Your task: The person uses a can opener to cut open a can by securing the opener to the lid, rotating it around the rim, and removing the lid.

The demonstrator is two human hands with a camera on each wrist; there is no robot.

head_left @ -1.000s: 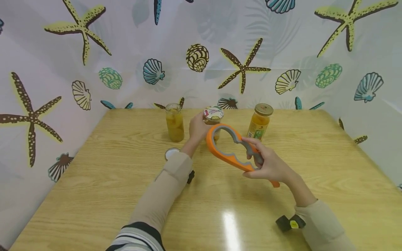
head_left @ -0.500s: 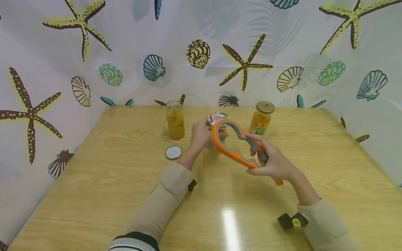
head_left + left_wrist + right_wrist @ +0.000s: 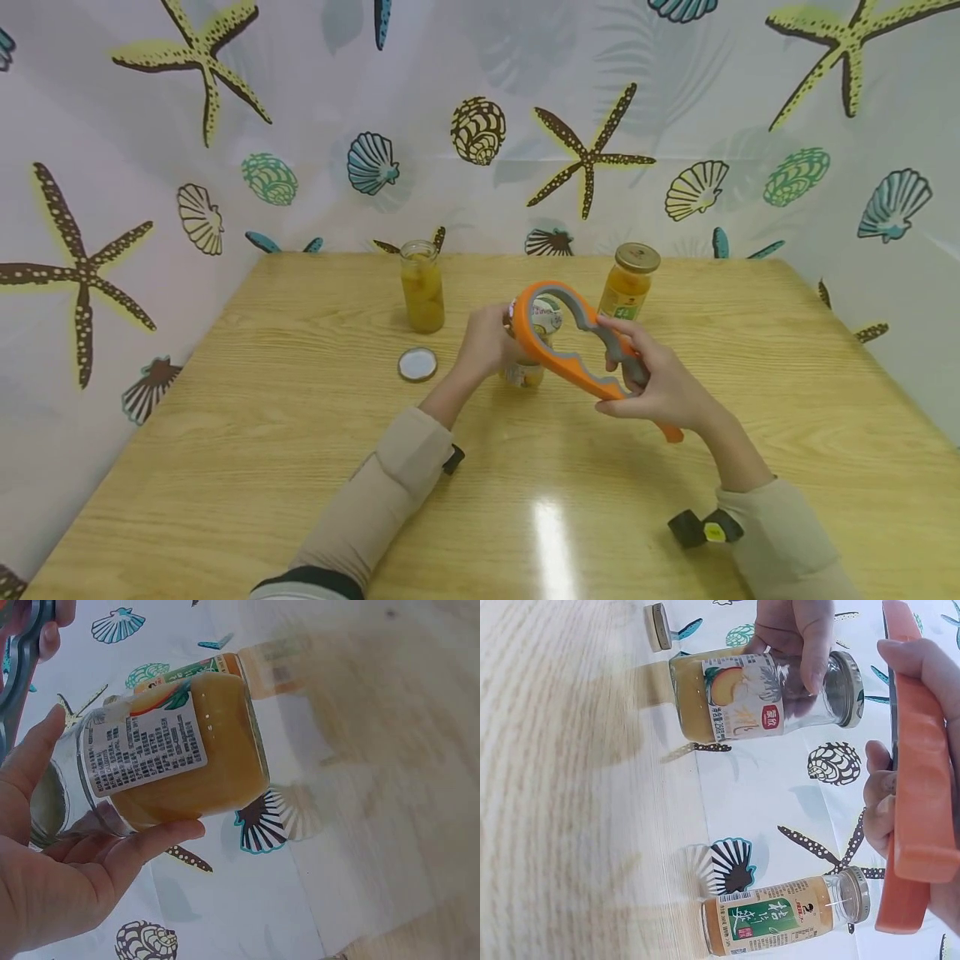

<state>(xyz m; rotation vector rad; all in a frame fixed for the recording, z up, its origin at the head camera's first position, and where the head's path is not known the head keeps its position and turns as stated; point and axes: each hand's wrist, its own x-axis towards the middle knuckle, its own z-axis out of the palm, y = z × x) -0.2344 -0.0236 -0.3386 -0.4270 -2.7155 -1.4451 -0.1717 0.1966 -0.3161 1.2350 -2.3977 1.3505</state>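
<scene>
My left hand (image 3: pixel 483 343) grips the neck of a glass jar (image 3: pixel 225 742) with yellow contents and a peach label (image 3: pixel 742 697). The jar's patterned white lid (image 3: pixel 546 317) shows through the loop of an orange and grey jar opener (image 3: pixel 557 361), which overlaps the jar in the head view. My right hand (image 3: pixel 663 379) holds the opener by its two handles, fingers curled round them, with the loop pointing left toward the jar. In the right wrist view the orange handles (image 3: pixel 922 772) stand beyond the lid end of the jar.
At the back left stands an uncapped jar (image 3: pixel 423 300) of yellow fruit. Its likely loose lid (image 3: pixel 417 365) lies upside down in front. A capped jar (image 3: pixel 624 292) with orange contents stands back right on the wooden table (image 3: pixel 225 467). A patterned cloth (image 3: pixel 480 200) hangs behind.
My left hand has brought the jar toward me and slightly right, so its lid now appears inside the opener's loop. The right hand with the opener has shifted only slightly.
</scene>
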